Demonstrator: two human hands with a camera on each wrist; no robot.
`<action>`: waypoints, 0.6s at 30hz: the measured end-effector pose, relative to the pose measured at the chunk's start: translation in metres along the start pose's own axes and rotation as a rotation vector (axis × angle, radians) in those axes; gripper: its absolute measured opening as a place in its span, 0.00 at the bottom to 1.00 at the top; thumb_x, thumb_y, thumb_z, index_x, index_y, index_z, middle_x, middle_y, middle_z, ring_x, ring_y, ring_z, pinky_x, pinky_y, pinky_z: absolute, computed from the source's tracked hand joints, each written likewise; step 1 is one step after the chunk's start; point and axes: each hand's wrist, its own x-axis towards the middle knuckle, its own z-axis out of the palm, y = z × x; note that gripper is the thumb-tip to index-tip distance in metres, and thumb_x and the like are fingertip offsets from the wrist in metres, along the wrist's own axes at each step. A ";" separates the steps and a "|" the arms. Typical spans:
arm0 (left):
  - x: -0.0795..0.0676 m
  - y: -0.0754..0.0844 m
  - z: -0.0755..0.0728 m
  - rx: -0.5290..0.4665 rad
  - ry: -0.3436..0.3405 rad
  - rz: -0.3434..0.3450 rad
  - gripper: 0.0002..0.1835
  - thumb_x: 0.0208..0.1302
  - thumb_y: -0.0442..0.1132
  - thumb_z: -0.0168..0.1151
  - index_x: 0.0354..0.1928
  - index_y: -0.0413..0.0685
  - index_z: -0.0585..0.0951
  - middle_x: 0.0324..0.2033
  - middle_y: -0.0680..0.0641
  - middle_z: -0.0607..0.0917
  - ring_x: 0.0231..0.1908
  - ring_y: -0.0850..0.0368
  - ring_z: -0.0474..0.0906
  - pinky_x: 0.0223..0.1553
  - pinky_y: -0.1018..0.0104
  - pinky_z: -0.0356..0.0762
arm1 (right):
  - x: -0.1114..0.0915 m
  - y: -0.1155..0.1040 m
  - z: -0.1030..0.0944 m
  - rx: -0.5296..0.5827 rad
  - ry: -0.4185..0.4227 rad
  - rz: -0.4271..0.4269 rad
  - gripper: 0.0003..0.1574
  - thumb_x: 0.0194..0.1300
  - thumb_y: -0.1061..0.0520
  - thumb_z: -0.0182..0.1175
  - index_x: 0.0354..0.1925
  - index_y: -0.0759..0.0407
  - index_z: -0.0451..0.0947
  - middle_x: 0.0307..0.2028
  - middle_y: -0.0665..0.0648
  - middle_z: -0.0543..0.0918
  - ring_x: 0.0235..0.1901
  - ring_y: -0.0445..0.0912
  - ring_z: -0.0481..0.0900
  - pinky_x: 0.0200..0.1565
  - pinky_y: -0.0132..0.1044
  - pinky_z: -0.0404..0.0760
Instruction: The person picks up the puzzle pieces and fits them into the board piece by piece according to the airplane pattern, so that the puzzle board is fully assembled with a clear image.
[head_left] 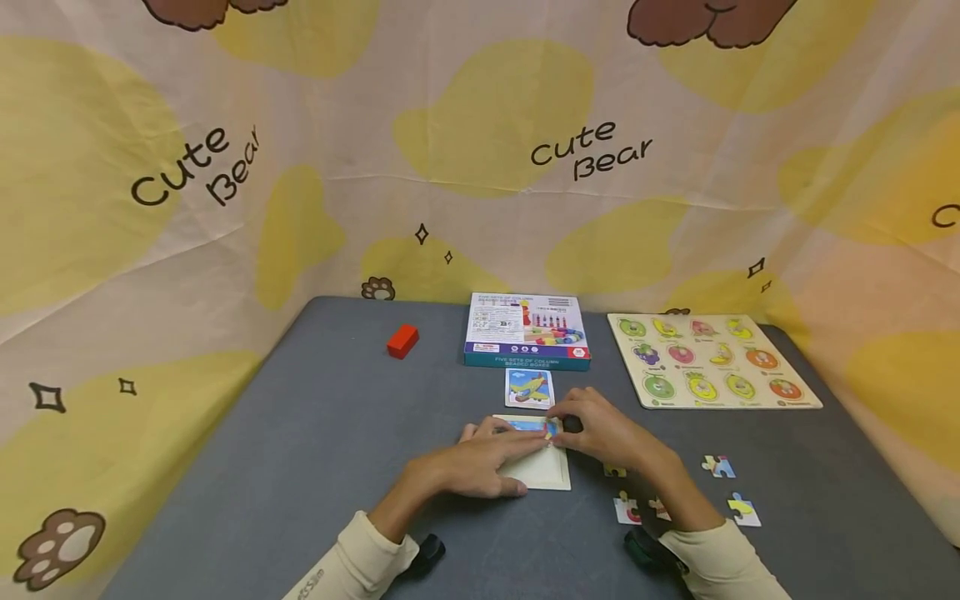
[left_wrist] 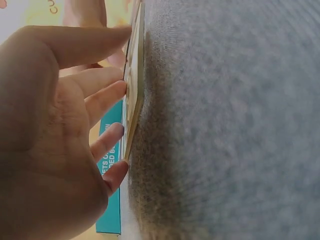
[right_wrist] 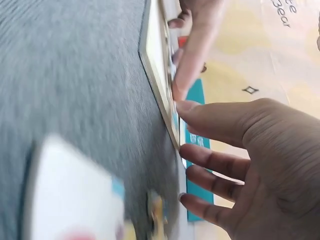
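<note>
A small pale puzzle tray [head_left: 549,477] lies on the grey table, with blue picture pieces [head_left: 525,425] along its far side. My left hand [head_left: 480,463] rests over the tray's left part, fingers stretched out, its index fingertip on the pieces near the far right corner. At that corner my right hand [head_left: 609,429] pinches a colourful puzzle piece [head_left: 553,427] between thumb and index finger; the fingers partly cover it. In the right wrist view, the right thumb [right_wrist: 192,111] touches the tray's edge region close to the left index fingertip. A picture card [head_left: 529,389] with a yellow plane lies just beyond the tray.
Several loose puzzle pieces [head_left: 718,467] lie on the right, some partly under the right forearm. Behind the card is a flat toy box [head_left: 527,333]. A red block [head_left: 402,342] sits back left, a fruit board [head_left: 712,362] back right. A printed cloth [head_left: 480,217] hangs behind.
</note>
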 end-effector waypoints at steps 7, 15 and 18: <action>0.001 -0.006 0.004 0.017 0.001 0.038 0.40 0.74 0.56 0.63 0.84 0.75 0.58 0.81 0.63 0.61 0.77 0.48 0.54 0.63 0.44 0.59 | -0.023 0.014 -0.017 0.001 -0.016 0.005 0.20 0.66 0.52 0.74 0.55 0.54 0.88 0.49 0.51 0.85 0.51 0.49 0.75 0.55 0.53 0.76; 0.000 -0.008 0.006 0.031 0.006 0.054 0.42 0.74 0.56 0.63 0.84 0.75 0.56 0.81 0.63 0.62 0.77 0.48 0.54 0.64 0.45 0.59 | -0.057 0.032 -0.029 -0.052 -0.049 0.008 0.20 0.61 0.51 0.78 0.51 0.53 0.90 0.46 0.46 0.84 0.51 0.49 0.77 0.55 0.52 0.77; -0.001 -0.007 0.007 0.020 0.011 0.047 0.42 0.73 0.54 0.64 0.84 0.73 0.57 0.81 0.62 0.61 0.77 0.47 0.54 0.64 0.45 0.58 | -0.067 0.035 -0.030 -0.071 -0.053 -0.002 0.19 0.60 0.49 0.78 0.49 0.51 0.91 0.45 0.45 0.84 0.50 0.48 0.77 0.56 0.53 0.77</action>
